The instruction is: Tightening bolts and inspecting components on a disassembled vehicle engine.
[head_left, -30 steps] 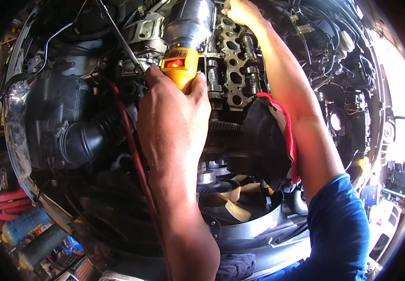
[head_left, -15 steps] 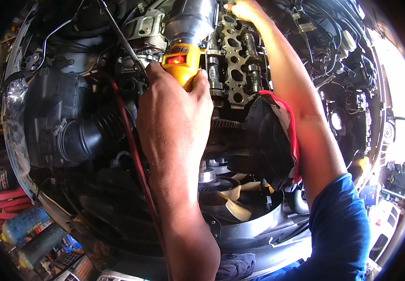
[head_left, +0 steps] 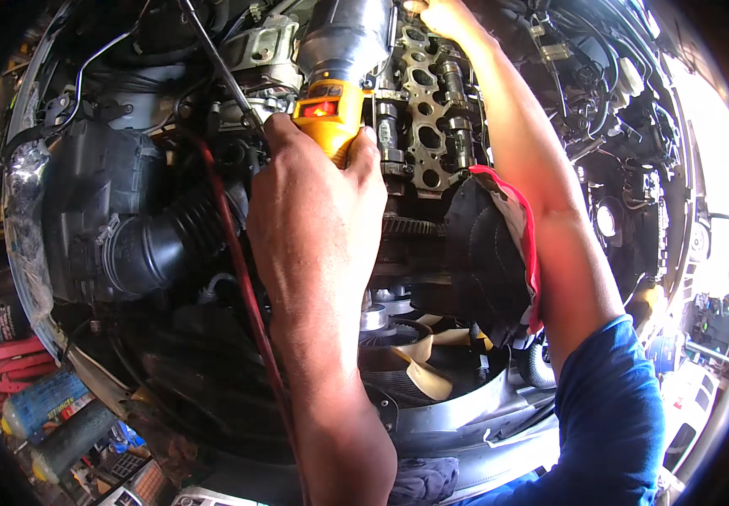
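My left hand (head_left: 318,211) is wrapped around the yellow grip of a black-bodied power tool (head_left: 331,110) with a red switch. The tool points up into an open car engine bay. Just right of the tool lies the bare metal cylinder head (head_left: 428,126) with its cam lobes and openings showing. My right hand (head_left: 449,18) reaches along the head to its far end at the top edge of the picture. Its fingers are partly cut off there, so what they touch is unclear. My right arm wears a blue sleeve.
A black cloth with a red edge (head_left: 499,253) is draped below the head beside my right forearm. A thin red cable (head_left: 238,270) runs down past my left wrist. A ribbed black intake hose (head_left: 162,244) sits left, and cream fan blades (head_left: 423,379) lie below. Bottles and red clutter (head_left: 35,396) are at lower left.
Both hands and the tool sit a touch higher in the picture. My left hand's grip on the tool is the same.
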The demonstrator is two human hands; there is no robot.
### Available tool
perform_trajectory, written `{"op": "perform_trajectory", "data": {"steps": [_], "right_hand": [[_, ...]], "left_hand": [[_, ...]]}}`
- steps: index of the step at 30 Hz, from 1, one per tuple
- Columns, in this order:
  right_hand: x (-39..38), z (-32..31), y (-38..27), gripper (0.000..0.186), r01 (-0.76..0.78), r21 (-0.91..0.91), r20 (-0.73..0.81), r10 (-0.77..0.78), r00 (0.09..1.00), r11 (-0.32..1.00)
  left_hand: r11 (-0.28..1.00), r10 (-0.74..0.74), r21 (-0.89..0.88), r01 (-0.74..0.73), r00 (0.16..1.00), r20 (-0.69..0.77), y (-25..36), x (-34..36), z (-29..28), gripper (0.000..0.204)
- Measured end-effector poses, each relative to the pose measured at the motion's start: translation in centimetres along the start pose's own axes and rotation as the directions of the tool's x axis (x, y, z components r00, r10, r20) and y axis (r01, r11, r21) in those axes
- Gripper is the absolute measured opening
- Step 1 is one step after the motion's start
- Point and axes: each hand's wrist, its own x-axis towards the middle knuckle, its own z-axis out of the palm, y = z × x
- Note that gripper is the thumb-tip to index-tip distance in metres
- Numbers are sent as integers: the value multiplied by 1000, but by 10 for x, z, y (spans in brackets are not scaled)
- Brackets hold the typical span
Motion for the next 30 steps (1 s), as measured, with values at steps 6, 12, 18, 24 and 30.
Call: {"op": "perform_trajectory", "data": {"steps": [6, 12, 18, 24, 30], "right_hand": [[-1, -5, -3, 26, -12, -170, 10, 14, 1000, 985], [2, 1, 6, 25, 67, -114, -38, -72, 997, 991], [5, -3, 10, 29, -9, -191, -27, 4, 1000, 982], [7, 2, 17, 33, 54, -259, -74, -75, 994, 964], [7, 0, 14, 33, 21, -236, -71, -38, 997, 971]], "left_hand": [[1000, 5, -13, -5, 1000, 12, -1, 0, 0, 44], [1000, -2, 1, 2, 1000, -1, 1, -2, 0, 43], [999, 19, 45, -18, 1000, -7, -1, -3, 0, 44], [1000, -11, 22, 11, 1000, -4, 2, -3, -1, 47], [998, -59, -22, 60, 998, 23, 2, -3, -2, 52]]}}
